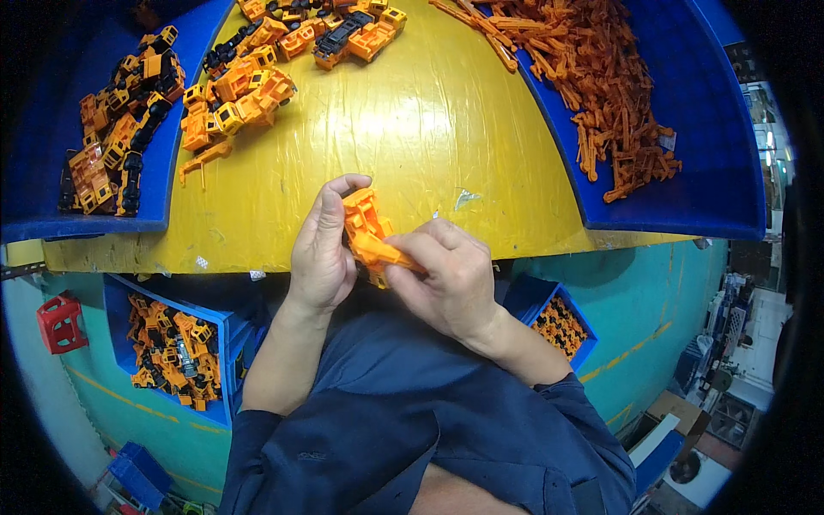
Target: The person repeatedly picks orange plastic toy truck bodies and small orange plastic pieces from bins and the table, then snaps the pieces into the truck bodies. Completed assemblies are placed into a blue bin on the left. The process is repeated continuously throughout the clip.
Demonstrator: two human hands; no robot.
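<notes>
An orange toy truck body is held upright over the near edge of the yellow table, between my two hands. My left hand grips it from the left side, thumb and fingers pointing up along it. With thumb and bent fingers, my right hand pinches an orange arm-like plastic part against the truck. Whether that part is joined to the truck is hidden by the fingers. Loose orange toy trucks with black undersides lie at the table's far left.
The yellow table carries a blue bin of toy trucks at left and a blue bin of orange arm parts at right. Below stand blue crates with orange parts and small orange-black pieces. A red stool is far left.
</notes>
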